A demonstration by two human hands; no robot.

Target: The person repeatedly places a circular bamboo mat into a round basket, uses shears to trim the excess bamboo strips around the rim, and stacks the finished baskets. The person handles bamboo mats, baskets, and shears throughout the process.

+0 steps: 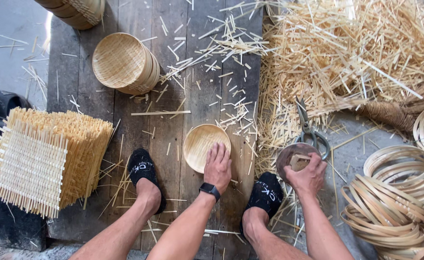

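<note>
From the head view, the person sits over a dark wooden plank floor [173, 96] with both feet in black socks planted on it. The left hand [217, 166] lies flat, fingers spread a little, pressing on the near edge of a small round woven bamboo tray [203, 144] that sits on the planks between the two feet. The right hand [309, 174] is closed around a round wooden block [291, 161], held just above the floor beside the right foot. Just beyond that block lie metal shears [308, 130], points aimed away from the person. Behind them spreads a big heap of bamboo offcuts [346, 53]. To the far right rest coiled bamboo hoops [395, 202]. On the left stands a pile of square woven mats [43, 159], and farther up a stack of finished round trays [125, 63] lies tipped on its side.
</note>
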